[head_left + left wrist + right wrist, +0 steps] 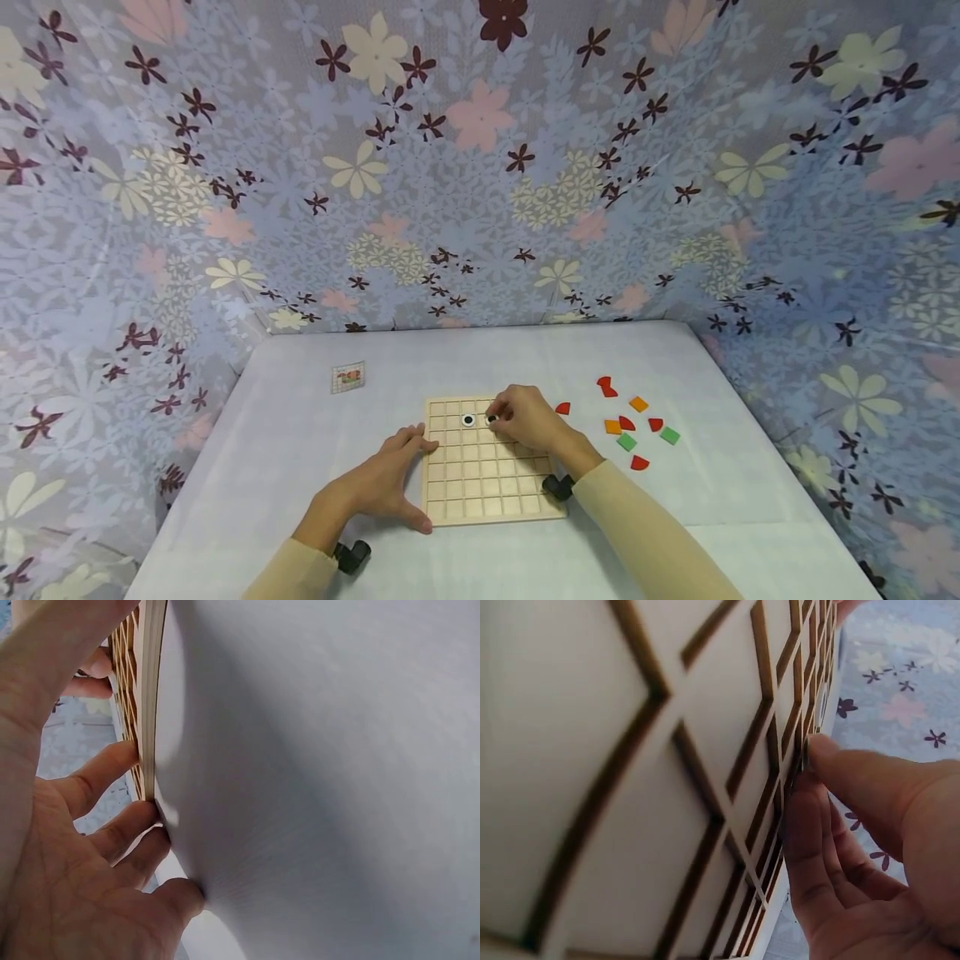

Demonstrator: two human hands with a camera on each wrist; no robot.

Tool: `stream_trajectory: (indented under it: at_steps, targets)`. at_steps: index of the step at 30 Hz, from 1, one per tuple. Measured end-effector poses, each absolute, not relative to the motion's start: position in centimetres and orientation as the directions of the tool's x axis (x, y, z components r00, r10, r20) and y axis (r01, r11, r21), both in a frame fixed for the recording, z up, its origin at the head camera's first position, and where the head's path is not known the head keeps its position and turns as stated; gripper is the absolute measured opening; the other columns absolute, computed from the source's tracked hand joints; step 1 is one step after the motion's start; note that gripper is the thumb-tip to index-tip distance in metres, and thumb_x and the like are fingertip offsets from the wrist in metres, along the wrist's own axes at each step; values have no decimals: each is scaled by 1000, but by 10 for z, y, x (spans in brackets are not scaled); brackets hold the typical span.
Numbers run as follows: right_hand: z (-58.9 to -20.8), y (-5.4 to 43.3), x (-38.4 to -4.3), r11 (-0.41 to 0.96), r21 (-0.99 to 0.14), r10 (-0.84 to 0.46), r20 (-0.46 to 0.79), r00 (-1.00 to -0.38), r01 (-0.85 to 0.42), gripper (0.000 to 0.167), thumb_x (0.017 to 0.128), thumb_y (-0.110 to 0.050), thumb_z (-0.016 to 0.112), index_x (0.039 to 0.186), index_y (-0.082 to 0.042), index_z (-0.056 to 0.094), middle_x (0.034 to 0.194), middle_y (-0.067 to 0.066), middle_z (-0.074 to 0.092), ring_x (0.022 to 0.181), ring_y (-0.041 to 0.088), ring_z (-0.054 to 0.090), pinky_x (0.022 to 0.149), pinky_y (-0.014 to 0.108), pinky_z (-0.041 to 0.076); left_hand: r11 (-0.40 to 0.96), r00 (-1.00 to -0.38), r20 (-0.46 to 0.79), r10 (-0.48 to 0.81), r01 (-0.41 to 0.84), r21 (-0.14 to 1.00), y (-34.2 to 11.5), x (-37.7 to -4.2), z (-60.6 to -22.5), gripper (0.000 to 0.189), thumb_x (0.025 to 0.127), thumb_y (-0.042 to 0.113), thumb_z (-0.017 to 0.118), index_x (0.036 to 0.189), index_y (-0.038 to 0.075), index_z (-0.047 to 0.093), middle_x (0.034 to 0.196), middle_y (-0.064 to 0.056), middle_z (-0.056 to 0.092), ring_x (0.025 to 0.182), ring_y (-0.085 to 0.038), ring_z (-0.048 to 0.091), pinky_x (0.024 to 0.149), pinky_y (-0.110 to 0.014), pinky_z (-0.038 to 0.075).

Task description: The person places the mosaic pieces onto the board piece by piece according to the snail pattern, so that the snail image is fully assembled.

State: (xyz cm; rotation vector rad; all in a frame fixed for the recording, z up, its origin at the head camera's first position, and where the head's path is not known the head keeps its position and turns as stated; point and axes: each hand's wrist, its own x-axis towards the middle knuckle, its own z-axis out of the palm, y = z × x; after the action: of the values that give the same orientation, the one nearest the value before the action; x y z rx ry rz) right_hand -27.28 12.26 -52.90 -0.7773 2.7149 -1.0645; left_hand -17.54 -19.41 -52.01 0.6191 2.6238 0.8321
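Observation:
A wooden grid board point(480, 487) with square compartments lies on the white table. In its second row from the back sits a round white piece with a black dot point(468, 420), like an eye. My right hand point(527, 419) reaches over the board's back right part. Its thumb and fingertips pinch a second eye piece point(492, 419) right at the grid, one compartment to the right of the first; the fingers partly cover it. Spread along the board's left edge, my left hand point(378, 479) rests its fingertips point(127, 754) on the rim, thumb near the front left corner.
Right of the board lie several red quarter-round pieces point(639, 462), orange squares point(638, 404) and green squares point(670, 435). A small picture card with a grid point(348, 377) lies at the back left. Flowered cloth point(480, 208) walls in the table's back and sides.

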Motion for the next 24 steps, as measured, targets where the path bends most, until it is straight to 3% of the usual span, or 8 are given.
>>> stream_trajectory:
  at_steps: [8, 24]
  targets:
    - [-530, 122, -274, 615, -665, -492, 95, -865, -423, 10, 105, -2, 85, 110, -6, 92, 112, 5, 82, 100, 15, 80, 88, 28, 71, 734, -855, -169, 491, 301, 609, -193, -176, -520, 120, 67, 46, 116, 165, 10, 56, 191, -27, 28, 178, -57, 25, 140, -77, 36]
    - [-531, 114, -279, 624, -645, -485, 123, -866, -441, 11, 102, -2, 88, 99, -10, 93, 104, 3, 81, 91, 11, 75, 80, 25, 66, 736, -854, -163, 495, 312, 601, -193, -177, -523, 123, 68, 49, 115, 167, 11, 54, 190, -26, 28, 178, -56, 24, 140, -75, 37]
